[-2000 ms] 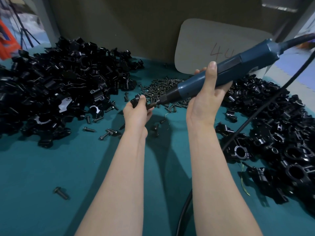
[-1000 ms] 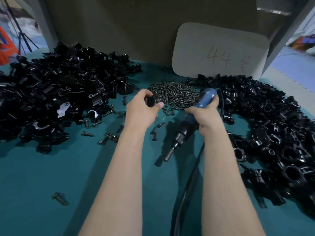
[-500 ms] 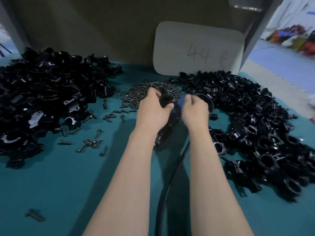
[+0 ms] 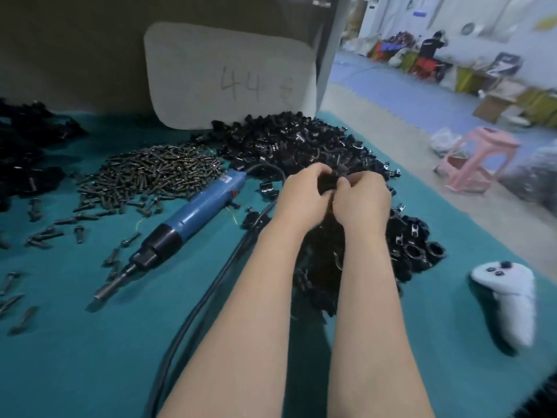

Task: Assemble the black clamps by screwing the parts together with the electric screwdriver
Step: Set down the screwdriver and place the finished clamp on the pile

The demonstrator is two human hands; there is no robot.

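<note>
The blue electric screwdriver (image 4: 193,217) lies on the teal table (image 4: 90,357), tip pointing to the near left, with no hand on it. Both hands meet over the right pile of black clamp parts (image 4: 301,146). My left hand (image 4: 304,196) and my right hand (image 4: 361,200) hold a black clamp part (image 4: 328,182) between their curled fingers; most of the part is hidden. A heap of dark screws (image 4: 156,173) lies beyond the screwdriver.
The screwdriver's black cable (image 4: 211,297) runs toward me left of my arms. A white controller (image 4: 509,300) lies at the right. Loose screws (image 4: 45,233) and another black parts pile (image 4: 24,152) are at the left. A card marked 44 (image 4: 232,76) stands behind.
My right hand has laid the screwdriver down on the table and let go. Both hands have moved right over the right pile and now hold a clamp part together. The view has swung right.
</note>
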